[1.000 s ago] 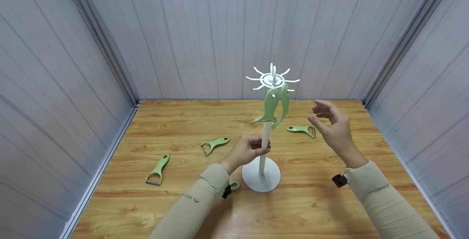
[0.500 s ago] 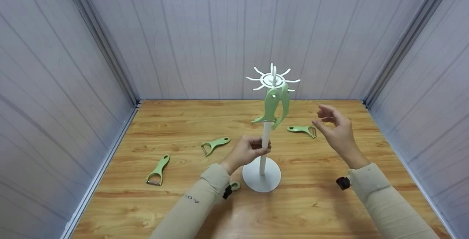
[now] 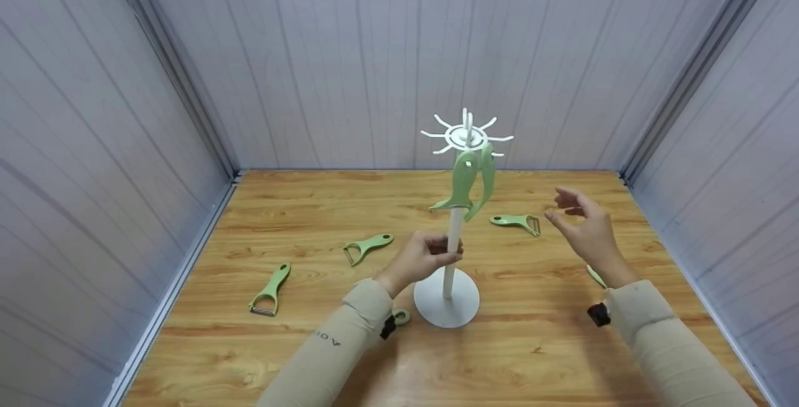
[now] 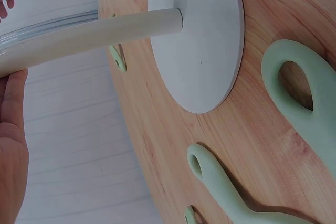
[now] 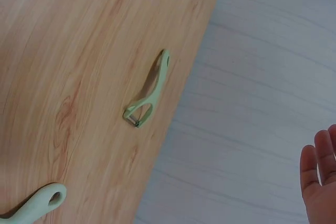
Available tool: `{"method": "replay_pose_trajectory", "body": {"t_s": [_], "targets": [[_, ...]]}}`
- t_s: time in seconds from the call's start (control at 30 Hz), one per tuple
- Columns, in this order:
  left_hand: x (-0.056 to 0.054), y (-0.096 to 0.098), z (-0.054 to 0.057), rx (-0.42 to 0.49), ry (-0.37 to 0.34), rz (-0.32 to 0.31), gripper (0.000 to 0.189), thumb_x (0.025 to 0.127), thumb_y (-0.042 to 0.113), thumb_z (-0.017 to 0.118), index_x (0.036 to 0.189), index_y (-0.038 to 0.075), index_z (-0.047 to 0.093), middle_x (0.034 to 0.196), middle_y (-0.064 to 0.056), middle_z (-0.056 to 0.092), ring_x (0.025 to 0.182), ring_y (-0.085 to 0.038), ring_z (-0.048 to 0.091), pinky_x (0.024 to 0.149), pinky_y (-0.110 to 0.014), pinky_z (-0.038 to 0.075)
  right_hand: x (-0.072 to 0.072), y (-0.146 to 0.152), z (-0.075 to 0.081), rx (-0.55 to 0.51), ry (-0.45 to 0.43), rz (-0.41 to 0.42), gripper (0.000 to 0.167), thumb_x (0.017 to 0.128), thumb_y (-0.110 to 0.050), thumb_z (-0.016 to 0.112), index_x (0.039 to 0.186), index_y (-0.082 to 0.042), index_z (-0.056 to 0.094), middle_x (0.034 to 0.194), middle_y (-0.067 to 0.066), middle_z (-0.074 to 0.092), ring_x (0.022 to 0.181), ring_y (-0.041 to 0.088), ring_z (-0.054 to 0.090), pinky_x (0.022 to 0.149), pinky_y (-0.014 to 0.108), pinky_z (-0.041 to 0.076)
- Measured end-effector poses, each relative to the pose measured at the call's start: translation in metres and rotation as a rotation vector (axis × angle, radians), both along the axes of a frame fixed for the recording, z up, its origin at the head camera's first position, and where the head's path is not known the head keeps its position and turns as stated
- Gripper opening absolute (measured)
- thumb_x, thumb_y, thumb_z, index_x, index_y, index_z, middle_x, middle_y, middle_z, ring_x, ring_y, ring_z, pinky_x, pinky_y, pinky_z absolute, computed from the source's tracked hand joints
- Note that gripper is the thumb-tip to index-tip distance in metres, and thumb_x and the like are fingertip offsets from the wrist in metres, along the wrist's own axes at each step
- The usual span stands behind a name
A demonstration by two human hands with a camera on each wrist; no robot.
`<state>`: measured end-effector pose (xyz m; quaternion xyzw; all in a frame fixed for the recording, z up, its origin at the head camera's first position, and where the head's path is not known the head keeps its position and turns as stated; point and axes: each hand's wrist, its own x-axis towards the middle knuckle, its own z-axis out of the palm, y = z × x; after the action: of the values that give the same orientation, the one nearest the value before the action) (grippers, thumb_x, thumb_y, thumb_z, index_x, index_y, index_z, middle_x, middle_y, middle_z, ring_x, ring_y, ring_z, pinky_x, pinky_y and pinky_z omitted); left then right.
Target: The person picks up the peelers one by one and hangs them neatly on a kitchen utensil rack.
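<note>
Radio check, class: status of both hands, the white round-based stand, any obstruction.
Left hand gripping white round-based stand; right hand empty. Two light-green Y-shaped peelers hanging from stand's top. Beige left sleeve partly hiding another peeler.

From where I stand I count seven green peelers (image 3: 463, 185) in all. Two hang above the left hand (image 3: 417, 258), the second hanging peeler (image 3: 487, 173) overlapping the first. Five lie on the one desk (image 3: 530, 357): one peeler (image 3: 376, 241) just left of the left hand, another peeler (image 3: 275, 280) further left, one peeler (image 3: 407, 316) partly hidden by the left cuff, one peeler (image 3: 512, 220) between the two hands, and one peeler (image 3: 595, 276) mostly behind the wrist of the right hand (image 3: 587, 229). There's one white stand (image 3: 454, 232), at the left hand. Its hooks (image 3: 502, 138) overlap in front, so I can't count them exactly. Two sleeves (image 3: 340, 348), one per arm; two dark blocks (image 3: 599, 314), one below each wrist.
</note>
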<state>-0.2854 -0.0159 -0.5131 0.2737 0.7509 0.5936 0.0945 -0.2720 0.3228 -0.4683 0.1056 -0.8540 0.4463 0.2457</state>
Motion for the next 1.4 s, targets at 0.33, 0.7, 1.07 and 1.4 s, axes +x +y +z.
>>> {"method": "replay_pose_trajectory", "body": {"t_s": [0.33,0.7,1.07,1.4], "targets": [[0.002,0.002,-0.003,0.008,-0.019,-0.007,0.018,0.100,0.008,0.079,0.117,0.001,0.080,0.115,-0.018,0.081,0.108,-0.025,0.080,0.096,-0.034,0.066,-0.001,0.038,-0.021,0.166,-0.176,-0.052,0.055,0.104,-0.016,0.076,0.152,0.004,0.057,0.134,0.026,0.066,0.113,0.017,0.061,0.092,0.019,0.048],[0.005,0.002,-0.007,-0.010,-0.036,0.004,0.018,0.101,0.010,0.079,0.117,0.003,0.081,0.113,-0.015,0.082,0.109,-0.028,0.080,0.097,-0.038,0.066,0.003,0.068,-0.039,0.251,-0.301,-0.039,0.067,0.103,-0.018,0.079,0.156,0.008,0.049,0.134,0.032,0.061,0.119,0.046,0.060,0.099,0.057,0.053],[0.002,0.000,-0.003,-0.005,-0.030,-0.006,0.020,0.101,0.009,0.078,0.119,0.002,0.080,0.114,-0.014,0.082,0.109,-0.025,0.080,0.097,-0.036,0.065,0.004,0.087,-0.043,0.374,-0.458,0.003,0.076,0.101,-0.021,0.081,0.159,0.009,0.043,0.133,0.033,0.057,0.117,0.050,0.059,0.091,0.063,0.055],[-0.001,-0.001,-0.001,0.010,-0.007,-0.006,0.018,0.101,0.009,0.078,0.117,0.003,0.081,0.113,-0.016,0.082,0.108,-0.027,0.080,0.096,-0.036,0.066,0.010,0.103,-0.048,0.415,-0.617,0.046,0.086,0.100,-0.033,0.082,0.160,0.010,0.039,0.139,0.037,0.054,0.123,0.054,0.055,0.091,0.062,0.054]]}}
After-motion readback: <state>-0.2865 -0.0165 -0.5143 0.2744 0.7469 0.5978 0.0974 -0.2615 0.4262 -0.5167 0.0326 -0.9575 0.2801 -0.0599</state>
